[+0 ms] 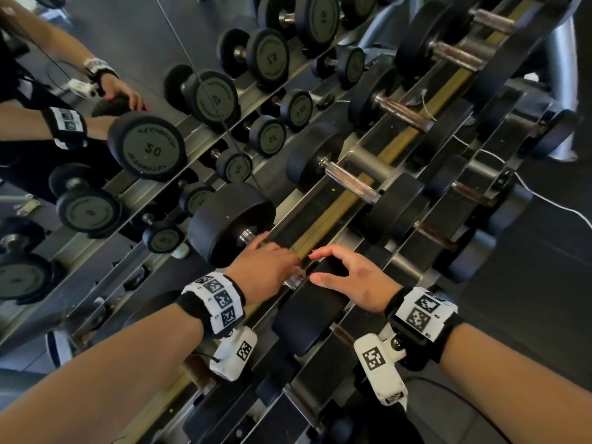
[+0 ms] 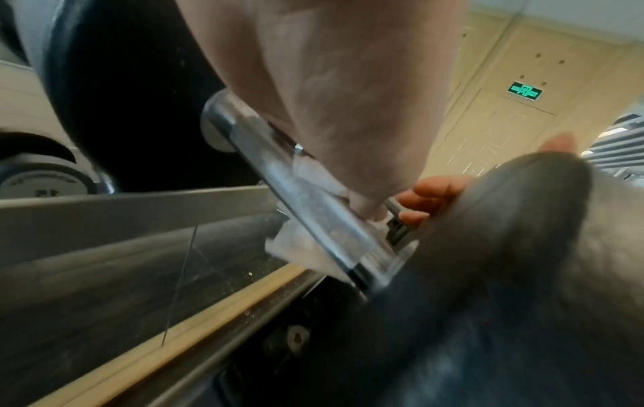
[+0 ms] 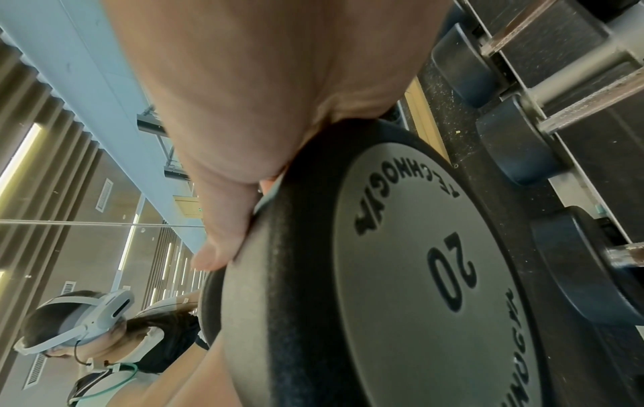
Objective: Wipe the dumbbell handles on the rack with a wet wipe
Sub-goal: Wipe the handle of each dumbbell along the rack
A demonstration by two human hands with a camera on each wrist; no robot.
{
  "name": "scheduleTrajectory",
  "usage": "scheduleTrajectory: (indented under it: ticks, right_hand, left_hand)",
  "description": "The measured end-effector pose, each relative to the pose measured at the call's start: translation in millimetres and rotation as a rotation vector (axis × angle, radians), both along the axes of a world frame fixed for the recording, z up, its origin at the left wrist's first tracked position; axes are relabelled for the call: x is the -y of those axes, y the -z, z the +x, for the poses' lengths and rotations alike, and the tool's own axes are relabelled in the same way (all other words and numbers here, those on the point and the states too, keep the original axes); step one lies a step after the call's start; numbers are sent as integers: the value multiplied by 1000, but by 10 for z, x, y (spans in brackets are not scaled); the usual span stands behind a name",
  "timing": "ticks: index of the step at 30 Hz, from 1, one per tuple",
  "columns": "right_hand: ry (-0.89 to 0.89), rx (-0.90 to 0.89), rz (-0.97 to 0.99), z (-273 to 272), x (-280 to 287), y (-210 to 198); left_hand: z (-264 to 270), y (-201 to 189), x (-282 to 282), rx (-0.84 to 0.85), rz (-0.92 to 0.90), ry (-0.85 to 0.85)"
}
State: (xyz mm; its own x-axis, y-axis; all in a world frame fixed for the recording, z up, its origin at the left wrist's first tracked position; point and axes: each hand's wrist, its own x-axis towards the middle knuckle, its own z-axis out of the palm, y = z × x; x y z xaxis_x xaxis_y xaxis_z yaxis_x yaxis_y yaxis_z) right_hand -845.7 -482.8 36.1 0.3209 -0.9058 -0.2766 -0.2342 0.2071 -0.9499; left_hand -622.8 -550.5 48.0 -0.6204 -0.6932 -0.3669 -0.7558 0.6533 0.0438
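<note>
The chrome knurled dumbbell handle (image 2: 306, 203) lies on the black steel rack (image 1: 323, 200), its long axis running diagonally from the far black head toward the near head. The left hand (image 1: 262, 270) curls over it, fingers pinching the white wet wipe (image 2: 296, 245) against the bar. The right hand (image 1: 355, 277) rests spread on the near black rubber head (image 3: 400, 289), steadying it.

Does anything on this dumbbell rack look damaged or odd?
Yes. Several dumbbell handles farther along the rack look brown and rusty, unlike the shiny handle the left hand is wiping.
</note>
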Motion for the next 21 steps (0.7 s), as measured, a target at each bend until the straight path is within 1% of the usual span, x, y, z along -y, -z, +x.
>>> scheduleTrajectory:
  ticks: [2, 4, 6, 9, 11, 13, 16, 19, 21]
  right_hand:
    - [-1, 22, 20, -3, -4, 10]
    - [4, 39, 27, -12, 2, 23]
    - [-7, 37, 28, -9, 8, 32]
    - [-9, 18, 7, -19, 21, 69]
    - [-10, 8, -3, -24, 30, 90]
    - [-21, 19, 1, -24, 33, 105]
    - [-22, 33, 5, -28, 25, 101]
    - [-14, 32, 1, -19, 22, 102]
    - [-6, 23, -12, -11, 21, 101]
  left_hand:
    - [90, -32, 96, 8, -26, -71]
    - [136, -43, 140, -41, -55, -123]
    - [118, -48, 66, -87, -65, -144]
    - [1, 2, -127, -126, -43, -77]
    - [-35, 13, -175, -160, -17, -66]
    - [30, -18, -104, -125, -39, -85]
    - [160, -65, 31, -64, -151, -145]
    - [134, -52, -10, -94, -177, -183]
    - [41, -34, -122, -122, -143, -82]
